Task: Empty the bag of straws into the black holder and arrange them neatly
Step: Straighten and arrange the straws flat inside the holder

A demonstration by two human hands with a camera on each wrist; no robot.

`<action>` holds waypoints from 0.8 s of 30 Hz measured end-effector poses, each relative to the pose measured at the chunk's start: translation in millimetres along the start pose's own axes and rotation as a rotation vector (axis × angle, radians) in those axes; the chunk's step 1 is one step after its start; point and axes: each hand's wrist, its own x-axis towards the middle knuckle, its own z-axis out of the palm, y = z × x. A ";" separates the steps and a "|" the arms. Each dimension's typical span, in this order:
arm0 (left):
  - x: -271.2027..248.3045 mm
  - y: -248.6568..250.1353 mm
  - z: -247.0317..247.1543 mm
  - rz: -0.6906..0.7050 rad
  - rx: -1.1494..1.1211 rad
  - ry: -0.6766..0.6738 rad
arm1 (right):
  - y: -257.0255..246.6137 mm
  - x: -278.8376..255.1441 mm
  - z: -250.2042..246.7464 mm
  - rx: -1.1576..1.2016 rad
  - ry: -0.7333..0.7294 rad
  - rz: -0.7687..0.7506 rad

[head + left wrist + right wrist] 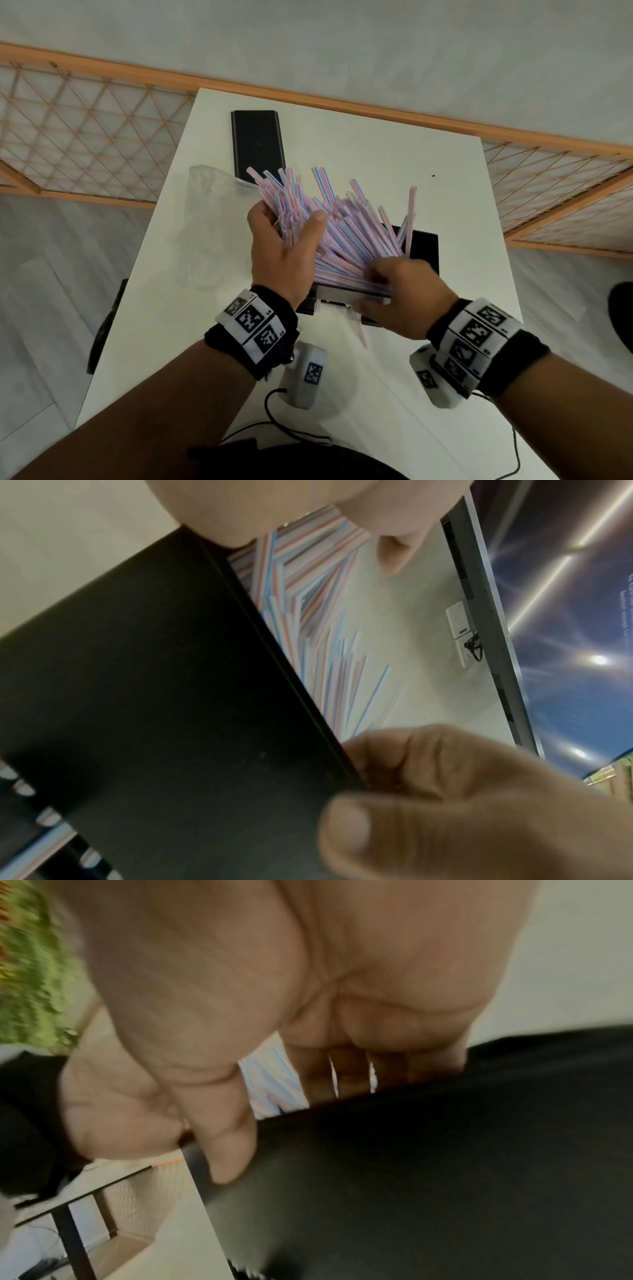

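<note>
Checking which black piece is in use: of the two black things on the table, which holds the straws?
The near black holder under both hands; straws fan out of it. The far flat black piece lies bare.

Head view looking down over table [376, 164], both wrist views pressed close against black holder [154, 696]

Bare forearms; each wrist wears a black wristband [251, 344] with white coded tags (3 showing), plus a cabled white camera pod [307, 377].

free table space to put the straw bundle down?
Bare table right of the straws, out to the right edge. Smaller strip between the lid and the far edge. Crowded: left side holds the clear bag; near edge has both hands, holder, cables.
</note>
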 end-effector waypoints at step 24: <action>-1.5 0.1 -0.9 0.004 -0.024 -0.023 | -31.1 59.1 5.0 -0.099 -0.588 0.234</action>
